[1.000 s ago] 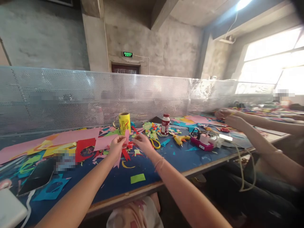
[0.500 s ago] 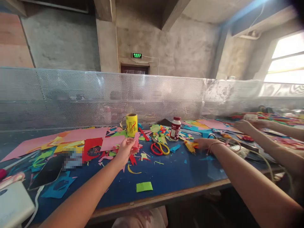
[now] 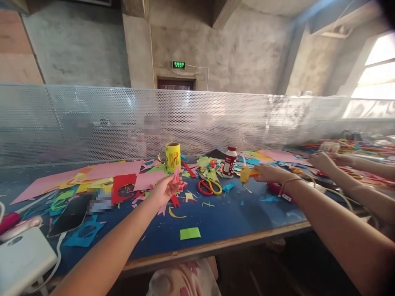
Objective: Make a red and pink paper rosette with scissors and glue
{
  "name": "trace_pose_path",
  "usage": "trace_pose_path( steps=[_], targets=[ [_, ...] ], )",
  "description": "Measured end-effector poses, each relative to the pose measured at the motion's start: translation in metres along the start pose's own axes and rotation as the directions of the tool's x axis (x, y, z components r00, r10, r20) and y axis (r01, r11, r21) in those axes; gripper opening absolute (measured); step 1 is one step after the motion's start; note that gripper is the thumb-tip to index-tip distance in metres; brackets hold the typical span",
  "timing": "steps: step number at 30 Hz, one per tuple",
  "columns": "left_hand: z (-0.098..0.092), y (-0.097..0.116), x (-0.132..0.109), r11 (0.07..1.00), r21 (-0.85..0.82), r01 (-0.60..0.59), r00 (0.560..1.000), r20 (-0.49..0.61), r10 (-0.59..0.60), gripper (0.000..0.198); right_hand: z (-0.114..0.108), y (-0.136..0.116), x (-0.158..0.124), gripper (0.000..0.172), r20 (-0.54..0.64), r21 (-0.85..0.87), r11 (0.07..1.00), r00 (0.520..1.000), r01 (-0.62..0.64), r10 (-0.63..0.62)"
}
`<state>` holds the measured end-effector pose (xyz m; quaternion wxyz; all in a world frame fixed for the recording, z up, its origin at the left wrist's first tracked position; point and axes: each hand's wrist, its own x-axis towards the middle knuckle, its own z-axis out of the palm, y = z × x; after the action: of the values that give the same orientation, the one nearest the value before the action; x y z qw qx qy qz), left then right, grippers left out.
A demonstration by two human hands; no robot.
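Note:
My left hand (image 3: 165,191) pinches a small pink paper piece (image 3: 175,176) between thumb and fingers, above scattered paper scraps. Over the table to the right, my right hand (image 3: 268,172) is wrapped round a yellow hot glue gun (image 3: 245,174) with an orange part near my fingers. Its nozzle points down, above the tabletop. Scissors (image 3: 210,187) with one red and one yellow handle lie between my hands. Behind them stand a dark red and white bottle (image 3: 230,163) and a yellow roll (image 3: 173,157). A green paper rectangle (image 3: 190,233) lies near the front edge.
Another person's hands and arms (image 3: 322,163) reach over the table at right. Pink sheets (image 3: 117,169), a phone (image 3: 69,216) and a white cabled device (image 3: 26,259) lie at left. A perforated metal screen (image 3: 197,123) runs along the back. A pale cable (image 3: 336,199) trails at right.
My right hand has raised the glue gun off the tabletop and turned its nozzle downward. The left hand still pinches the pink paper, now tilted more upright. The view has shifted slightly.

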<state>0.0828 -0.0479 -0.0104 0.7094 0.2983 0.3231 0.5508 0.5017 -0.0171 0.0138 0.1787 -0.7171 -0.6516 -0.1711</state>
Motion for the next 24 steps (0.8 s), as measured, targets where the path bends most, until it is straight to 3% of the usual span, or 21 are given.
trace_pose_path(
  steps=[3, 5, 8, 11, 14, 18, 21, 24],
  targets=[
    [0.001, 0.002, -0.003, 0.994, 0.031, 0.101, 0.995, 0.003, -0.101, 0.011, -0.019, -0.013, -0.005, 0.03, 0.081, -0.097, 0.995, 0.996, 0.031, -0.023],
    [0.002, 0.002, -0.004, 0.988, 0.039, 0.149, 0.989, -0.009, -0.148, 0.012, -0.033, -0.026, -0.009, 0.039, -0.024, -0.07, 0.995, 0.998, -0.068, 0.066],
    [0.001, 0.001, -0.004, 0.985, 0.057, 0.161, 0.987, -0.002, -0.161, 0.008, -0.048, -0.051, -0.014, 0.044, -0.185, 0.08, 0.972, 0.955, -0.222, 0.233],
    [0.0, -0.003, -0.003, 0.98, 0.183, 0.074, 0.996, 0.043, -0.083, 0.006, -0.05, -0.082, -0.021, 0.037, -0.363, 0.325, 0.917, 0.865, -0.232, 0.348],
    [-0.002, -0.012, -0.001, 0.883, 0.459, -0.099, 0.993, 0.108, 0.056, 0.008, -0.031, -0.115, -0.032, 0.034, -0.49, 0.531, 0.844, 0.786, -0.074, 0.377],
    [-0.007, -0.027, 0.007, 0.655, 0.725, -0.215, 0.975, 0.198, 0.101, 0.016, 0.011, -0.151, -0.053, 0.026, -0.575, 0.448, 0.887, 0.797, 0.115, 0.187],
    [-0.011, -0.034, 0.014, 0.602, 0.771, -0.205, 0.977, 0.195, 0.083, 0.014, 0.034, -0.163, -0.065, 0.019, -0.582, 0.219, 0.946, 0.81, 0.241, -0.072],
    [-0.012, -0.036, 0.016, 0.569, 0.796, -0.207, 0.978, 0.192, 0.087, 0.012, 0.043, -0.166, -0.07, 0.016, -0.558, 0.074, 0.954, 0.806, 0.289, -0.201]
  ],
)
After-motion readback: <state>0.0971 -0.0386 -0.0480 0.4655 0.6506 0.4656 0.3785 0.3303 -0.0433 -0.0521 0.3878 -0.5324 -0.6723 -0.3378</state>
